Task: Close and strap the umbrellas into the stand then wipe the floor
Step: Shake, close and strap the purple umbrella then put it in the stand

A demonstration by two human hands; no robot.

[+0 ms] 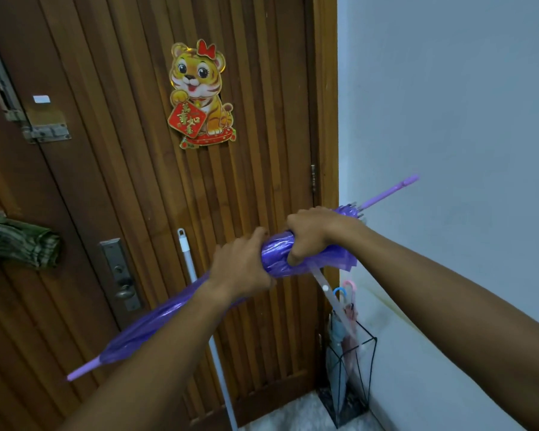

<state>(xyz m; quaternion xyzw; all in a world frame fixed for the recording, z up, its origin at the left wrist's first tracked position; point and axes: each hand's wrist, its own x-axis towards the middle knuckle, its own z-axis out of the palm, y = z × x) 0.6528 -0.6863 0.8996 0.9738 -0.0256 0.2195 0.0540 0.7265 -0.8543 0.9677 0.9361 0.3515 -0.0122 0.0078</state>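
Got the purple umbrella [156, 318] folded shut and I'm holding it slanted across in front of the wooden door [106, 181], pointy tip down to my left, shaft end up toward the right by the wall [448, 119]. My left hand [241, 265] is wrapped around the middle of the bunched fabric, fingers curled tight on it. My right hand [315, 234] grips the fatter end just beside it, thumb underneath, squeezing the loose folds together. The clear strap [325, 287] with its white snap dangles below my right hand, not fastened.

The wire stand [374, 346] sits on the floor [293, 415] in the corner between door and wall, well below the umbrella. There's a blue umbrella [338, 334] and a pink umbrella [352, 309] already standing in it, hooked handles up.

A white pole [189, 259] leans against the door behind my left hand, and there's a cartoon tiger sticker [199, 94] up on the door.
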